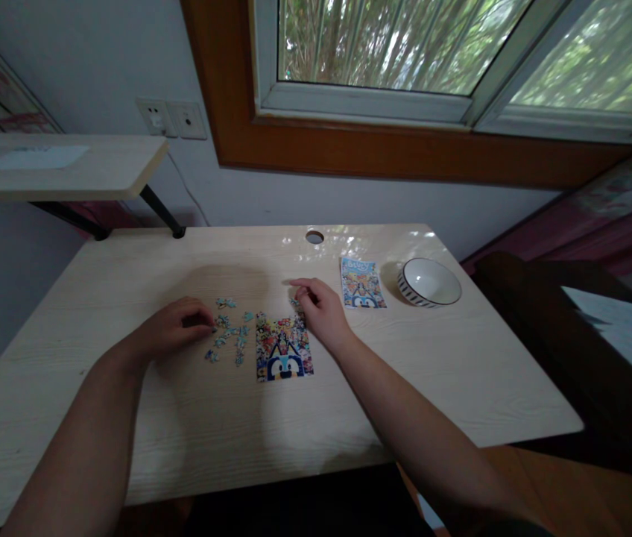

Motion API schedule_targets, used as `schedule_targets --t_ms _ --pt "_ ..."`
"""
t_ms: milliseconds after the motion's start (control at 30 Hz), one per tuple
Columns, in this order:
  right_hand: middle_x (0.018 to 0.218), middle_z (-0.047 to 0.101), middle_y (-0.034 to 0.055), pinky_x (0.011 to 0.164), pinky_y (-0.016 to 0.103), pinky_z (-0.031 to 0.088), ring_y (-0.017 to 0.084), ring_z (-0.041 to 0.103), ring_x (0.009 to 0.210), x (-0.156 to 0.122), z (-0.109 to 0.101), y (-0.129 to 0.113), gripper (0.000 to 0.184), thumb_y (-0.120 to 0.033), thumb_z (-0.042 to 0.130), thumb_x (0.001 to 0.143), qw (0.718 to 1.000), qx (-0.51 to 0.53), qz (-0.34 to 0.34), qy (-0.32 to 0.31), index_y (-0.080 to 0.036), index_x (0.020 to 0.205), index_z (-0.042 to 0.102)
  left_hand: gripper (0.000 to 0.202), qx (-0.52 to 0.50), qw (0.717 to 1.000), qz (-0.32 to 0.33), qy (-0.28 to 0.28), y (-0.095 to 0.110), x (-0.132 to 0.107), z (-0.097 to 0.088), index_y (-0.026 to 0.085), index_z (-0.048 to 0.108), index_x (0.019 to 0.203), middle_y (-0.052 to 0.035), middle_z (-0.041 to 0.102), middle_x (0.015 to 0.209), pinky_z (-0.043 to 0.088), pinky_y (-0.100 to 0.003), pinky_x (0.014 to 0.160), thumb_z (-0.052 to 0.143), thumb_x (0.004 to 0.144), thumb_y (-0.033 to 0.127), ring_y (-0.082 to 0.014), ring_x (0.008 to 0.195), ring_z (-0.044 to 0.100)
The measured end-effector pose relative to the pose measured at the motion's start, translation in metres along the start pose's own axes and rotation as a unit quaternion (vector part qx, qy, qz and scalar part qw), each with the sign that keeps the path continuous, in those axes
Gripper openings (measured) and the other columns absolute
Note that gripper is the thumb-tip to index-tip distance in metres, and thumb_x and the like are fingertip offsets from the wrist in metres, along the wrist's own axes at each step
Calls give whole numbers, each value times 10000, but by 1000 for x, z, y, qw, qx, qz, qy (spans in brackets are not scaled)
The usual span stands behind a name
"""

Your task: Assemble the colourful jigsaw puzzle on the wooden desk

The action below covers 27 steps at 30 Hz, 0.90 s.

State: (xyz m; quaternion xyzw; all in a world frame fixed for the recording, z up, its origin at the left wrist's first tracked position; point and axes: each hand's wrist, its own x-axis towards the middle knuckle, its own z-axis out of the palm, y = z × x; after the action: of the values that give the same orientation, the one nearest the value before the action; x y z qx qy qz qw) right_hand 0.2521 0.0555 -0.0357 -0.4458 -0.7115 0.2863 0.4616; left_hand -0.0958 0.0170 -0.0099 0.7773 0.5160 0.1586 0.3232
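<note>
Your left hand is half-curled, your right hand forefinger-out; their hold is unclear. Between them, the puzzle points lengthwise away from you.

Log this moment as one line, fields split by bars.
left hand: at left edge of loose puzzle pieces, grip unclear | right hand: at upper right corner of partly built puzzle, grip unclear | right side: picture sheet, bowl

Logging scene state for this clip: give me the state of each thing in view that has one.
Puzzle: partly assembled, upper edge uneven
Loose pieces: scattered, unjoined to the puzzle
Picture sheet: flat, picture up
Bowl: upright
Left wall socket: plug in
Left hand: fingers curled, grip unclear
Right hand: index finger extended, grip unclear
</note>
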Motion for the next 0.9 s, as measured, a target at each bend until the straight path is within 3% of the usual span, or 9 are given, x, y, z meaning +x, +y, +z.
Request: schedule_targets --t_ms 267,433,533,633,900 --pt "907 687 30 728 298 459 157 587 778 1 0 1 285 -198 533 957 1000 10 -10 -5 -219 1124 763 247 -82 982 -5 169 23 7 14 236 745 903 -33 730 939 546 -353 867 732 865 480 -214 907 683" --pt "894 685 31 725 298 463 162 592 773 1 0 -1 275 -190 539 949 1000 10 -11 -5 -218 1101 766 286 -157 954 -82 242 33 16 26 229 750 890 -26 743 880 555 -323 791 803 796 494 -206 835 699" --pt "891 684 32 723 297 462 162 597 777 2 0 -2 264 -191 543 950 1000 11 -11 -5 -214 1087 768 343 -211 933 -106 271 37 21 30 210 742 891 -37 756 871 560 -338 816 833 744 506 -217 850 713" --pt "896 684 34 714 292 459 161 599 779 2 0 -2 261 -192 543 958 1000 14 -15 -8 -212 1087 769 365 -260 917 -108 284 45 26 34 196 734 910 -43 758 866 558 -344 827 840 727 493 -214 846 718" --pt "871 657 28 707 289 466 156 596 763 0 0 -7 243 -168 555 962 998 8 -54 -43 -219 1093 753 378 -340 906 -92 235 67 42 50 182 713 1006 -37 758 871 546 -342 836 849 744 417 -211 847 734"
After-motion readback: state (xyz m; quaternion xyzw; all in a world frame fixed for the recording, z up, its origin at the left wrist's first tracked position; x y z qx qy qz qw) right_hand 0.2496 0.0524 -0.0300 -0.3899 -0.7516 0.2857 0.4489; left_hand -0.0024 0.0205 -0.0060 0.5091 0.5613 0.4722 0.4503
